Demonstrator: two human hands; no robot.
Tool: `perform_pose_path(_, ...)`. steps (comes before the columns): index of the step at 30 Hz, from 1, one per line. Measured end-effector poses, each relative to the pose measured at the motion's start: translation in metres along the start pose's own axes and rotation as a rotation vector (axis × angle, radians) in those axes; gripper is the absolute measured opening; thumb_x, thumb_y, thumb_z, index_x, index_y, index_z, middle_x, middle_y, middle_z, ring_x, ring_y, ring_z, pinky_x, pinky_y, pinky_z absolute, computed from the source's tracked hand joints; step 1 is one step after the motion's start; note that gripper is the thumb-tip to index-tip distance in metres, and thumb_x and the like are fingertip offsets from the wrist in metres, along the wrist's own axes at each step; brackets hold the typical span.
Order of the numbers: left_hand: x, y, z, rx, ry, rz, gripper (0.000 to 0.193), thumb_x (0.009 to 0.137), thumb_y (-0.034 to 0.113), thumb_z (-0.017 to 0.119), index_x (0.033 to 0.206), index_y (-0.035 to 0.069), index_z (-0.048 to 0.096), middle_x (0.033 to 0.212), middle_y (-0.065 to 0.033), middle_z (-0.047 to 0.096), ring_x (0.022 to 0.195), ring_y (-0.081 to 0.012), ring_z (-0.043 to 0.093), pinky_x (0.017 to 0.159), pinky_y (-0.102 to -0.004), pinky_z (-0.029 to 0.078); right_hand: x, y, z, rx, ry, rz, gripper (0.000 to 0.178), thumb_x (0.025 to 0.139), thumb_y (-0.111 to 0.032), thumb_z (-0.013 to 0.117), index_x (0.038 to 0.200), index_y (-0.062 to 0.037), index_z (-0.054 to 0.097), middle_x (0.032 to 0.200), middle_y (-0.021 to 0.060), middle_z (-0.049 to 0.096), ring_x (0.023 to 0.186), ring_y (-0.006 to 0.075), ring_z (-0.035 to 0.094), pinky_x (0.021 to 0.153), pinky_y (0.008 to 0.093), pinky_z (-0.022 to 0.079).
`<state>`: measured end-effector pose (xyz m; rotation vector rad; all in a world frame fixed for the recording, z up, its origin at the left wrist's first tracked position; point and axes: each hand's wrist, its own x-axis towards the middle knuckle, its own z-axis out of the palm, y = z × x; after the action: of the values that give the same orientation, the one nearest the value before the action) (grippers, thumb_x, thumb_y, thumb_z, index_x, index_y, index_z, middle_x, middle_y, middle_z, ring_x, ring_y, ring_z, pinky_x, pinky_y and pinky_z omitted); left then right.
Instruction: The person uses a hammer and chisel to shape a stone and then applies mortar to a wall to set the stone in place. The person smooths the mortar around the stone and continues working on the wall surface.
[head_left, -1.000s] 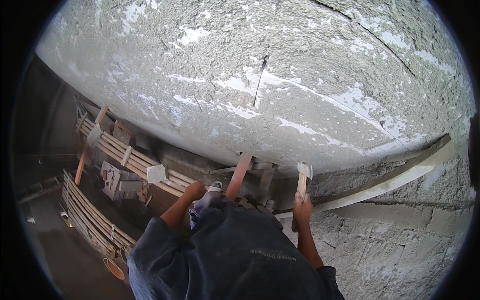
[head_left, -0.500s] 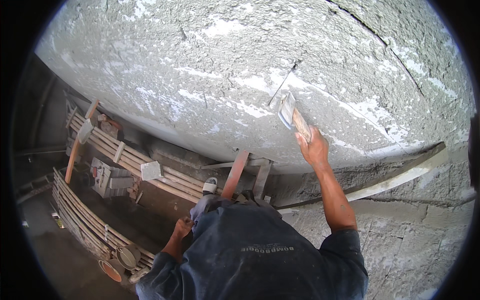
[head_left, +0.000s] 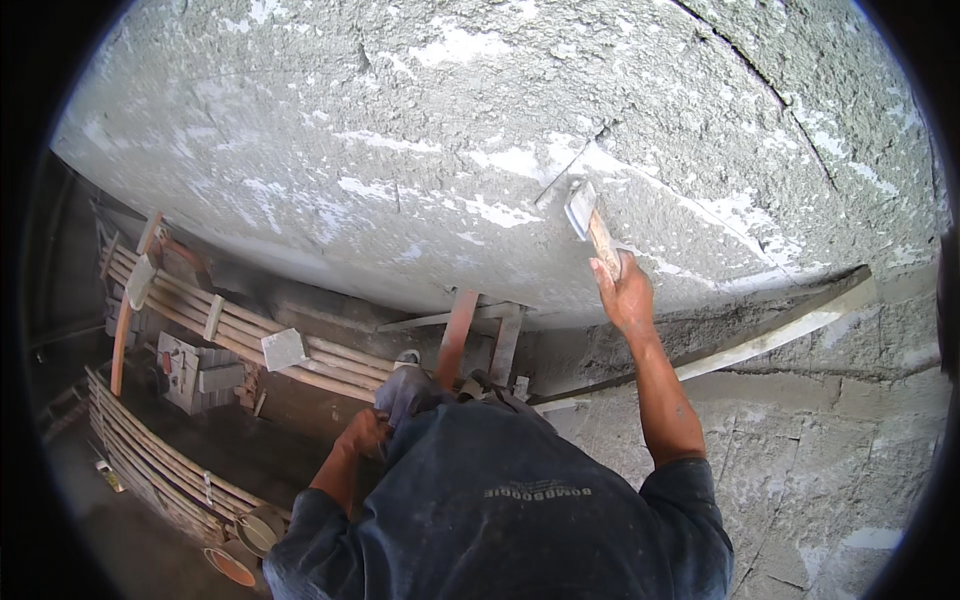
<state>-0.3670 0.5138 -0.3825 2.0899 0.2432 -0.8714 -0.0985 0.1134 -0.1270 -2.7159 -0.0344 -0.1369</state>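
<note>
My right hand (head_left: 628,292) is closed around the worn wooden handle of a trowel (head_left: 581,207). Its flat grey blade is against or very close to the rough wall (head_left: 450,130), which is coated in grey mortar with white patches showing through. A dark groove slants just above the blade. Down at the left, my left hand (head_left: 364,434) has its fingers curled beside the grey-purple cloth of my trouser leg (head_left: 405,392). Whatever those fingers hold, if anything, is hidden.
Bundled poles (head_left: 330,362) form a walkway below, with a pale slab (head_left: 284,349) on it. A reddish board (head_left: 457,335) leans to the wall. Lower left are more poles (head_left: 160,455) and buckets (head_left: 259,530). A long pale strip (head_left: 780,335) lies along the wall's lower edge.
The view has shifted a little. The trowel stays near the groove, its blade turned slightly. My left hand remains low by the trouser leg.
</note>
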Motion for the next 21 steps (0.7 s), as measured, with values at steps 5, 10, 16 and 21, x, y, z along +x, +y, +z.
perform_pose_path(5, 0.018, 0.005, 0.005, 0.211, 0.0, 0.174, 0.031, 0.079, 0.026, 0.061, 0.1, 0.005, 0.067, 0.088, -0.0232, 0.065, 0.087, -0.0308, 0.066, 0.073, -0.0378, 0.05, -0.02, 0.014, 0.025, -0.165, -0.077, -0.285, 0.052, 0.081, -0.051, 0.061, 0.1, -0.0023, 0.057, 0.079, 0.0171, 0.064, 0.075, 0.0343, 0.064, 0.068, 0.0431, 0.051)
perform_pose_path(10, 0.012, 0.057, 0.015, -0.434, 0.149, 0.178, 0.028, 0.083, 0.019, 0.059, 0.103, 0.001, 0.063, 0.083, -0.0121, 0.067, 0.078, -0.0168, 0.061, 0.07, -0.0311, 0.048, 0.018, 0.031, 0.033, -0.337, -0.117, -0.112, 0.056, 0.084, -0.056, 0.054, 0.098, -0.0019, 0.055, 0.077, 0.0174, 0.065, 0.068, 0.0353, 0.065, 0.061, 0.0445, 0.052)
perform_pose_path(16, 0.027, 0.041, 0.045, -1.009, 0.231, 0.095, 0.024, 0.082, 0.012, 0.059, 0.103, 0.0, 0.062, 0.091, -0.0082, 0.065, 0.081, -0.0129, 0.057, 0.072, -0.0284, 0.047, 0.009, 0.036, 0.029, -0.297, -0.14, -0.262, 0.056, 0.084, -0.056, 0.055, 0.099, -0.0018, 0.055, 0.076, 0.0189, 0.065, 0.067, 0.0354, 0.065, 0.06, 0.0436, 0.051)
perform_pose_path(21, 0.096, 0.017, 0.109, -0.324, 0.447, 0.112, 0.023, 0.082, 0.011, 0.057, 0.102, 0.0, 0.063, 0.095, -0.0111, 0.066, 0.086, -0.0181, 0.062, 0.075, -0.0309, 0.049, 0.011, 0.028, 0.026, -0.297, -0.216, -0.103, 0.055, 0.084, -0.055, 0.056, 0.098, -0.0012, 0.055, 0.079, 0.0204, 0.065, 0.069, 0.0349, 0.064, 0.063, 0.044, 0.051)
